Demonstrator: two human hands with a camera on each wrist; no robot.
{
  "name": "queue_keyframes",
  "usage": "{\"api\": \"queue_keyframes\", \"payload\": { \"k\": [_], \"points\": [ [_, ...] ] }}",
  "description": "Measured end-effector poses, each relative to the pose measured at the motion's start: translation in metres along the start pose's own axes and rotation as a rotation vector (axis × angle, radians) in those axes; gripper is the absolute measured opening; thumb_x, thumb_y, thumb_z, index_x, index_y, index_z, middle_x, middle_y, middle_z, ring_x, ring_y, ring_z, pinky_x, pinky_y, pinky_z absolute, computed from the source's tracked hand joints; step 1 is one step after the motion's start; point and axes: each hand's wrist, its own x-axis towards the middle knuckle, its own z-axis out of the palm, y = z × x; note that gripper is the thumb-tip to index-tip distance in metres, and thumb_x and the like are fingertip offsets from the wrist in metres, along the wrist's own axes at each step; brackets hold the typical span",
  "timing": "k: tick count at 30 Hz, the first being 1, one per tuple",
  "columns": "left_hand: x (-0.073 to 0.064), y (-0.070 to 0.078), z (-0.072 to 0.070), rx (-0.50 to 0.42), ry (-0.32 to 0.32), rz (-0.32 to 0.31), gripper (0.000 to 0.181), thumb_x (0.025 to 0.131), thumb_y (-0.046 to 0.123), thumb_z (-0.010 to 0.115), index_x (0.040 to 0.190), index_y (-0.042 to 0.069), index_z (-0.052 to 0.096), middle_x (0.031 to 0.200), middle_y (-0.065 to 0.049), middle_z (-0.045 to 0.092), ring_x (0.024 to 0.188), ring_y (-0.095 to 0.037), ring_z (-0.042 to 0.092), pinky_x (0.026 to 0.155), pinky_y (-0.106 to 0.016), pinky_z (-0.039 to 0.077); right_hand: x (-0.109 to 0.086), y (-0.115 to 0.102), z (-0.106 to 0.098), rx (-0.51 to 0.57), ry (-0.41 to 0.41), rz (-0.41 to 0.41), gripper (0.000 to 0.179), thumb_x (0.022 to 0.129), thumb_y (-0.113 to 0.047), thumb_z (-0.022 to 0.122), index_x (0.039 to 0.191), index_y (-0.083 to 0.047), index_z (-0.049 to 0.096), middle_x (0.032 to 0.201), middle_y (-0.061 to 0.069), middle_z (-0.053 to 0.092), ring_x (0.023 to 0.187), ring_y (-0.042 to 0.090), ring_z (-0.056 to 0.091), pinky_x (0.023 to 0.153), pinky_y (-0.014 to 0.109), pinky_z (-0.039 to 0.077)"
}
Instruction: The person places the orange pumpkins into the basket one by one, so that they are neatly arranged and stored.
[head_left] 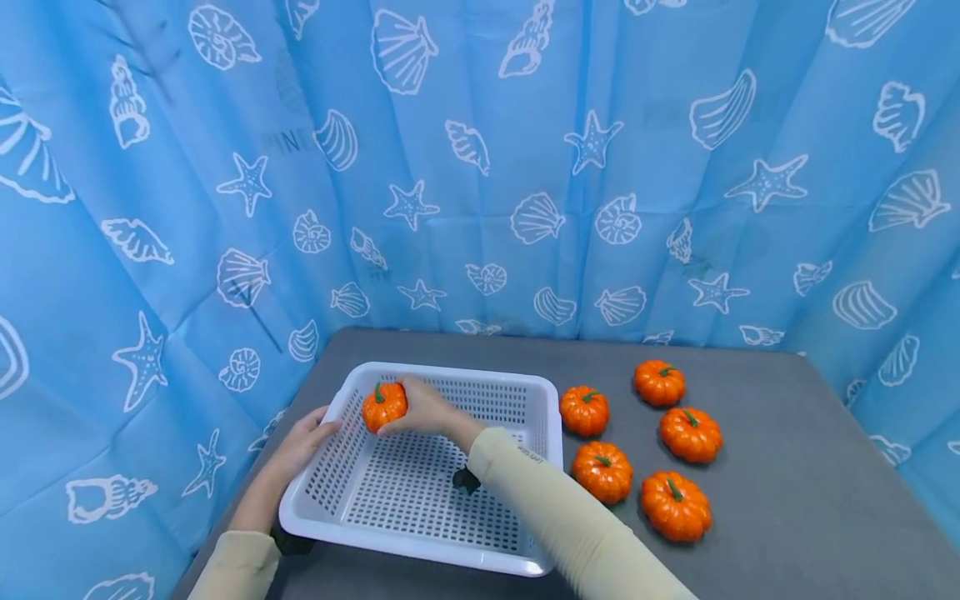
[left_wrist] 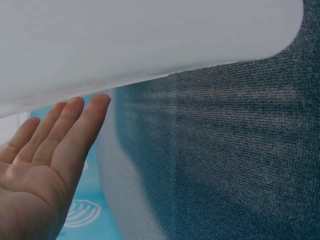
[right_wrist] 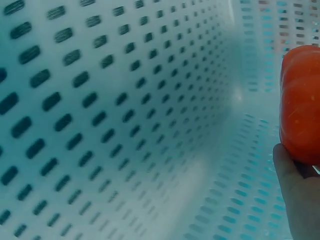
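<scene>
My right hand (head_left: 427, 407) grips a small orange pumpkin (head_left: 385, 407) with a green stem, over the back left part of a white plastic basket (head_left: 442, 563). In the right wrist view the pumpkin (right_wrist: 302, 105) shows at the right edge, a fingertip against its lower side and the perforated basket floor (right_wrist: 115, 125) beyond. At the basket's left side, my left hand (head_left: 302, 446) rests by the rim. The left wrist view shows that hand (left_wrist: 47, 165) with straight fingers, their tips right at the basket's underside edge (left_wrist: 150, 55).
Several more orange pumpkins stand on the grey table (head_left: 780, 467) right of the basket, the closest pumpkin (head_left: 584, 411) right beside its wall. A small dark object (head_left: 466, 480) shows at the right forearm, over the basket. Behind the table hangs a blue curtain (head_left: 480, 183) with white shells.
</scene>
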Motion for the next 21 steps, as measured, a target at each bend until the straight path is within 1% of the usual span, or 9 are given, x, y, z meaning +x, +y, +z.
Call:
{"api": "queue_keyframes", "payload": {
  "k": [5, 8, 14, 18, 21],
  "points": [
    [0.001, -0.002, 0.000, -0.007, -0.001, 0.008, 0.055, 0.097, 0.041, 0.048, 0.144, 0.019, 0.030, 0.128, -0.025, 0.054, 0.092, -0.034, 0.069, 0.069, -0.050, 0.058, 0.000, 0.007, 0.007, -0.035, -0.023, 0.038, 0.076, 0.070, -0.037, 0.084, 0.131, -0.014, 0.044, 0.118, -0.002, 0.055, 0.096, 0.011, 0.054, 0.090, 0.029, 0.050],
    [0.001, -0.002, 0.000, -0.013, 0.000, 0.011, 0.056, 0.097, 0.041, 0.049, 0.145, 0.019, 0.030, 0.129, -0.025, 0.053, 0.092, -0.035, 0.068, 0.069, -0.050, 0.058, -0.001, 0.012, 0.011, -0.025, -0.032, 0.051, 0.076, 0.069, -0.035, 0.084, 0.130, -0.015, 0.044, 0.118, -0.002, 0.056, 0.097, 0.011, 0.054, 0.092, 0.031, 0.049],
    [0.000, -0.005, 0.002, -0.038, 0.001, 0.003, 0.055, 0.097, 0.041, 0.049, 0.144, 0.020, 0.031, 0.129, -0.024, 0.054, 0.093, -0.035, 0.068, 0.070, -0.050, 0.058, -0.002, 0.021, 0.020, -0.061, -0.052, 0.042, 0.075, 0.069, -0.036, 0.084, 0.130, -0.015, 0.045, 0.118, -0.003, 0.056, 0.099, 0.010, 0.054, 0.094, 0.031, 0.049],
    [0.000, -0.005, 0.002, -0.046, 0.005, 0.000, 0.054, 0.097, 0.042, 0.049, 0.144, 0.022, 0.032, 0.129, -0.023, 0.055, 0.094, -0.034, 0.068, 0.070, -0.050, 0.058, -0.002, 0.023, 0.024, -0.092, -0.052, 0.024, 0.080, 0.070, -0.037, 0.083, 0.135, -0.013, 0.042, 0.124, -0.001, 0.054, 0.105, 0.012, 0.053, 0.097, 0.033, 0.048],
    [0.000, -0.005, 0.001, -0.047, -0.002, 0.009, 0.054, 0.097, 0.042, 0.048, 0.144, 0.021, 0.031, 0.129, -0.023, 0.054, 0.094, -0.035, 0.067, 0.070, -0.050, 0.058, -0.002, 0.023, 0.027, -0.112, -0.052, 0.029, 0.086, 0.071, -0.039, 0.082, 0.139, -0.012, 0.038, 0.130, 0.000, 0.051, 0.111, 0.014, 0.052, 0.101, 0.034, 0.046]
  ]
}}
